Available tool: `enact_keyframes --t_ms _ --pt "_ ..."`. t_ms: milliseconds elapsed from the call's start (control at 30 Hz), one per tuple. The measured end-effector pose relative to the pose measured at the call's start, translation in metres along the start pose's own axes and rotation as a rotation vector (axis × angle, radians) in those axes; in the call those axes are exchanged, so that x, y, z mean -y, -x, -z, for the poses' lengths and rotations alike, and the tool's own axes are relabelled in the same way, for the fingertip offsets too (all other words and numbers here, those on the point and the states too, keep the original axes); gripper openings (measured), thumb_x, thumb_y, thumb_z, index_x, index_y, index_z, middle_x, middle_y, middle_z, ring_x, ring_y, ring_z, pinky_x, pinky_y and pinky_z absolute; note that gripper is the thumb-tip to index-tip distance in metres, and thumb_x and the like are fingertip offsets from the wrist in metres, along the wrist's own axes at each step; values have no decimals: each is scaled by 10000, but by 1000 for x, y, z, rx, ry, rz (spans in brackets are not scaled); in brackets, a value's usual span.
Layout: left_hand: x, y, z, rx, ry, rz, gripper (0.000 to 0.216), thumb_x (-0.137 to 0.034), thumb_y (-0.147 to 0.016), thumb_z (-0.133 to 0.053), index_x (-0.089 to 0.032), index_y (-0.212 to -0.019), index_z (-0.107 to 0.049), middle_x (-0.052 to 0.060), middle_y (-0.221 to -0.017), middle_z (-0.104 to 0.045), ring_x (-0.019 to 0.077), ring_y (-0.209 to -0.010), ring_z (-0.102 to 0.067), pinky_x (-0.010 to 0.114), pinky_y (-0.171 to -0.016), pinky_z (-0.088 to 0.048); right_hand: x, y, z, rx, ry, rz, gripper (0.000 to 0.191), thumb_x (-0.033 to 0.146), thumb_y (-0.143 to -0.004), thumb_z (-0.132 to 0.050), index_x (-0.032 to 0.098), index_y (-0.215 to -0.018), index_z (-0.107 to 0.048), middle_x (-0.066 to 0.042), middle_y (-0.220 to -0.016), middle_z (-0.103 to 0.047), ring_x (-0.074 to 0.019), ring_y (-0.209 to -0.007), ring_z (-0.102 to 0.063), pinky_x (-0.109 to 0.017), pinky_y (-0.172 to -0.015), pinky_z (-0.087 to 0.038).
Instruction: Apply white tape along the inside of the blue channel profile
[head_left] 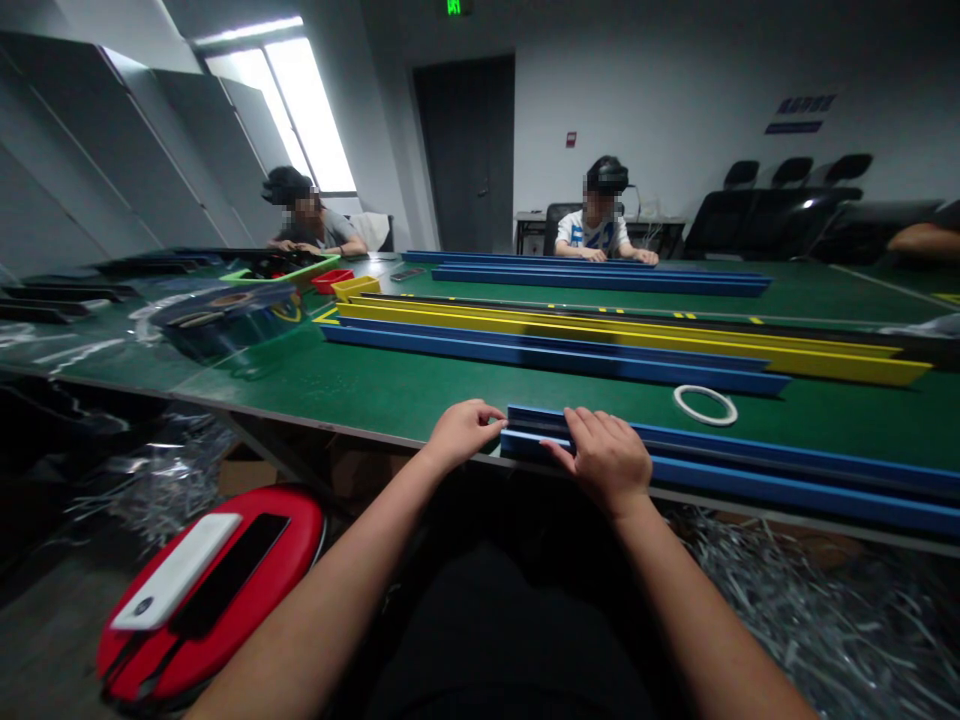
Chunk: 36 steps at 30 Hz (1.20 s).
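Two long blue plastic rails [750,470] lie side by side along the near edge of the green table [390,385]. My left hand [461,432] is curled, its fingertips pinched against the left end of the rails. My right hand [604,455] lies palm down on top of the rails just right of that end, fingers pressed on them. A white ring of tape [705,404] lies on the table behind the rails.
More blue [555,355] and yellow rails [622,335] run across the table's middle. Red and yellow bins [345,283] and clear plastic sheets [225,320] sit at the left. Two seated people work at the far side. A red stool [210,590] with a phone stands lower left; shredded scrap covers the floor.
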<state>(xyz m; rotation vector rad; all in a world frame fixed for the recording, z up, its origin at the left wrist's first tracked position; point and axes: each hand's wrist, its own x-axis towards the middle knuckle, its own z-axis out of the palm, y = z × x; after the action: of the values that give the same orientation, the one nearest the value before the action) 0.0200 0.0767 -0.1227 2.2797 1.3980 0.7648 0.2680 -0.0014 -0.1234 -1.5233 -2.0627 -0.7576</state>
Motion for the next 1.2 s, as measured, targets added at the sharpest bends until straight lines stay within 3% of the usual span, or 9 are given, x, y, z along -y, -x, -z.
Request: enact_keyframes --t_ms 267,533,933,1100,1200 --pt "0 -1 -1 10 30 -6 272 -454 -841 -621 -254 -928 -785 12 -756 -645 144 -690 -570 255 -603 -384 0 0 1 -8 -10 3 579 585 -936 -474 135 -1249 -658 -145 -1159 -703 -274 -999 -612 -380 -908 -355" --pt "0 -10 -7 64 166 141 368 -523 -797 -634 -201 -903 -776 35 -790 -733 167 -699 -635 268 -639 -430 1 -1 3 -7 -12 -12 580 595 -940 -464 136 -1237 -660 -140 -1157 -704 -272 -1002 -607 -376 -915 -349" --pt "1 -15 -14 85 220 190 371 -485 -767 -644 -148 -875 -757 23 -676 -681 129 -562 -541 246 -534 -359 1 1 1 -12 -16 -7 583 592 -942 -460 130 -1242 -652 -145 -1163 -697 -279 -1001 -607 -389 -907 -360" --pt "-2 -9 -11 39 208 141 344 -471 -810 -626 -162 -887 -756 35 -772 -712 156 -680 -608 259 -630 -429 0 1 3 -15 -21 -7 573 584 -942 -466 134 -1246 -650 -145 -1158 -698 -277 -1006 -607 -386 -907 -358" --pt "-3 -3 -5 -39 52 53 278 -439 -840 -623 -213 -907 -769 31 -814 -690 160 -737 -608 260 -671 -434 1 1 4 -9 -16 -11 579 587 -948 -451 134 -1254 -643 -140 -1170 -695 -277 -1011 -602 -383 -917 -352"
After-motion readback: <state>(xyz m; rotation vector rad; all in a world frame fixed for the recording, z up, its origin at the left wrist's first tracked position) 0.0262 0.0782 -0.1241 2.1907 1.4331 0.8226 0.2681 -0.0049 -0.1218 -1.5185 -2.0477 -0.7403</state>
